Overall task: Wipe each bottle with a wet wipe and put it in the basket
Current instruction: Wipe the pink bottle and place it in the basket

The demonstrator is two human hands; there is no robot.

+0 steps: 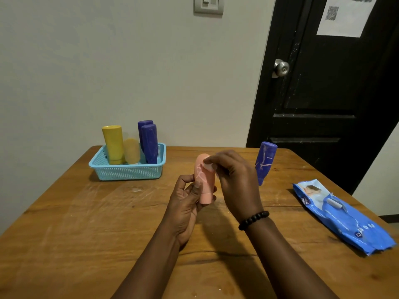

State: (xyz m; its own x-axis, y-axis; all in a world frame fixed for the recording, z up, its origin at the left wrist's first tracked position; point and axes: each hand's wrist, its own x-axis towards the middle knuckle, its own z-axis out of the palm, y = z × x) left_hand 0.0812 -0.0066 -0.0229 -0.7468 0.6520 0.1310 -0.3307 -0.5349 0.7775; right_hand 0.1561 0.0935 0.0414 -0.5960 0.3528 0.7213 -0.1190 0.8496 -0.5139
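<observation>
My left hand (185, 203) grips the lower part of a pink bottle (205, 182), which stands cap down above the middle of the table. At the bottle's top, the curled fingers of my right hand (235, 182) pinch a small pale scrap, apparently a wet wipe (209, 167), against the bottle. White scribbles mark the pink bottle's side. A purple bottle (265, 160) with white marks stands cap down behind my right hand. In the light blue basket (129, 172) at the back left stand a yellow bottle (113, 143), a shorter yellow one (131, 151) and two purple bottles (150, 143).
A blue pack of wet wipes (343, 216) lies near the right edge of the wooden table (86, 223). The table stands against a pale wall, and a black door (323, 93) is behind its right corner.
</observation>
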